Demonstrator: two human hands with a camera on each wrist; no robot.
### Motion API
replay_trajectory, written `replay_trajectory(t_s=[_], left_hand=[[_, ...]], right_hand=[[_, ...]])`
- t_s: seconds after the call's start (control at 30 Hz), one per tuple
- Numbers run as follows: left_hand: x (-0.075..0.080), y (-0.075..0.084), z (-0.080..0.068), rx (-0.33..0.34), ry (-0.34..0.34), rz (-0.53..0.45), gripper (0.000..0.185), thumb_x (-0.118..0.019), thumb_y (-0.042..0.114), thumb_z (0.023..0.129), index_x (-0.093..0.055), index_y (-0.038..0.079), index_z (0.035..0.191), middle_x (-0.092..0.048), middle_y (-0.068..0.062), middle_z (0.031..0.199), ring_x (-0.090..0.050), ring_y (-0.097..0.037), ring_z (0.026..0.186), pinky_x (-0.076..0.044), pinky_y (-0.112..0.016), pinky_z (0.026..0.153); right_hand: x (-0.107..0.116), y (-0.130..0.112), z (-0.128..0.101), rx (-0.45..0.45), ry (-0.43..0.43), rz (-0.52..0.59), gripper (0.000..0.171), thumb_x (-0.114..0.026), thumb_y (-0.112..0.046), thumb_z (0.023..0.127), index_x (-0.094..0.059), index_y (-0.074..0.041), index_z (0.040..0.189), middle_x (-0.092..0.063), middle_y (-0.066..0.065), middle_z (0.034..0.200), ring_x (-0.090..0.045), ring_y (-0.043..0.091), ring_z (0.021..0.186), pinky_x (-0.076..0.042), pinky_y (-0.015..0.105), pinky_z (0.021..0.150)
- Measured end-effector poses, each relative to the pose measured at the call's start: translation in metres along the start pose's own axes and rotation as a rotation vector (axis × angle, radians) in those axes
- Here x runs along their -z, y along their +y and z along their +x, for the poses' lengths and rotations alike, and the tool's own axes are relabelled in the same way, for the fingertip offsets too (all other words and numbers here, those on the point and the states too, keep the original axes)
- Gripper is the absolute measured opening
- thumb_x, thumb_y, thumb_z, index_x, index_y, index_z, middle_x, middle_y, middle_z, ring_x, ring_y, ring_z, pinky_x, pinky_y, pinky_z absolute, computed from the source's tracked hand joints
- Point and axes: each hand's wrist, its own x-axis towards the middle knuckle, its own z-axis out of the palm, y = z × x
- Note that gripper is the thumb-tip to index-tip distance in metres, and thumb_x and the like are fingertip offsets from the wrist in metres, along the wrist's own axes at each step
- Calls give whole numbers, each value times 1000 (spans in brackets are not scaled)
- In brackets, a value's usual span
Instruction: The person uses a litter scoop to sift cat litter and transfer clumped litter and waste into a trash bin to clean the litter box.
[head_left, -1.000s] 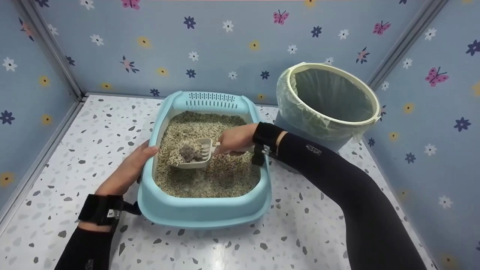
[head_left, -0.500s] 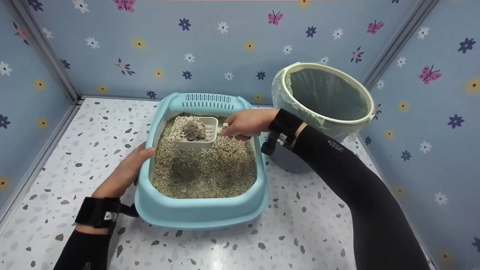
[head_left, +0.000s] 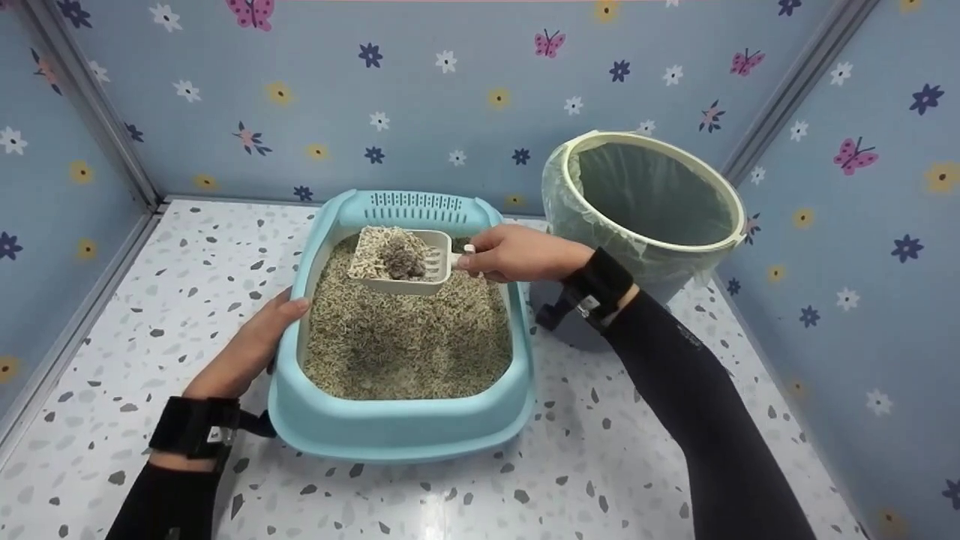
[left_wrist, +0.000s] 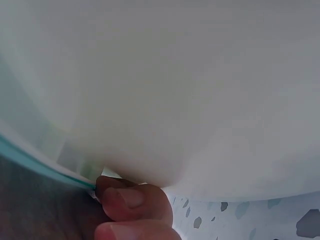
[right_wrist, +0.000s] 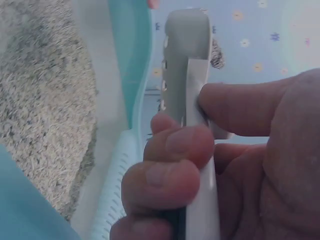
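My right hand grips the handle of a pale litter scoop, held over the far part of the light-blue litter box. On the scoop sit a dark clump and loose pale litter. The right wrist view shows the fingers and thumb wrapped round the scoop's handle. My left hand holds the box's left rim, its thumb on top. In the left wrist view, curled fingertips show under the rim's edge. Sand-coloured litter covers the box floor, with shallow hollows toward the front.
A bin with a pale rim and a translucent liner bag stands right of the box, its mouth uncovered. Patterned blue wall panels enclose the back and sides. The floor is white with grey flecks.
My right hand has lifted the loaded scoop up from the litter, then moved it a little to the right. The left hand keeps its hold on the rim.
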Motion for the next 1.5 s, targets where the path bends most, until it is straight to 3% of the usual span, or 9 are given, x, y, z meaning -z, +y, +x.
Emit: replay_trajectory(t_s=[0.03, 0.17, 0.4, 0.57, 0.7, 0.93, 1.17, 1.5], left_hand=[[0, 0, 0, 3, 4, 8, 88, -43, 65, 112, -11, 22, 182, -45, -28, 138, -49, -32, 95, -44, -33, 69], [0, 0, 0, 4, 5, 9, 86, -42, 65, 112, -11, 25, 182, -45, -26, 140, -49, -30, 94, -44, -33, 67], [0, -2, 1, 3, 11, 14, 84, -41, 64, 113, -12, 25, 182, -49, -24, 124, -49, -27, 84, -42, -30, 61], [3, -3, 0, -24, -1, -1, 82, -40, 60, 114, -11, 23, 182, -42, -27, 155, -52, -38, 117, -50, -36, 87], [3, -4, 0, -29, -11, -4, 81, -39, 59, 115, -11, 21, 181, -36, -29, 164, -48, -43, 130, -46, -39, 97], [1, -2, -1, -27, -21, -4, 81, -39, 58, 116, -9, 21, 181, -30, -29, 172, -44, -46, 142, -41, -48, 108], [5, 0, -5, -32, -8, 10, 78, -37, 57, 117, -10, 24, 182, -45, -31, 158, -56, -45, 125, -54, -45, 93], [4, 2, -2, 12, 2, 5, 83, -40, 60, 116, -8, 20, 181, -47, -33, 153, -61, -44, 121, -58, -47, 91]], right_hand=[[-1, 1, -3, 1, 19, -12, 36, -61, -40, 116, -63, -17, 89, -50, -6, 71, -45, 10, 63, -40, 27, 65], [-6, 6, -15, 22, 99, -50, 37, -61, -46, 115, -63, -19, 89, -53, -5, 77, -46, 13, 67, -42, 32, 67], [-16, 17, -30, 42, 196, -101, 41, -61, -48, 114, -64, -18, 86, -49, -6, 75, -44, 15, 65, -42, 36, 66], [-27, 24, -42, 34, 234, -109, 33, -63, -48, 113, -70, -17, 102, -60, -2, 88, -57, 18, 80, -51, 40, 78], [-36, 29, -54, 23, 267, -55, 31, -69, -47, 110, -69, -16, 116, -74, 3, 106, -68, 18, 94, -56, 43, 85], [-43, 36, -67, 26, 305, 12, 26, -72, -46, 109, -70, -21, 110, -66, -2, 83, -59, 18, 73, -52, 40, 68], [-43, 34, -68, 32, 335, 36, 24, -73, -46, 108, -70, -22, 105, -66, -1, 82, -62, 21, 74, -54, 43, 70], [-46, 36, -62, 49, 414, 21, 24, -79, -45, 105, -72, -24, 95, -71, -4, 80, -66, 20, 75, -55, 42, 70]])
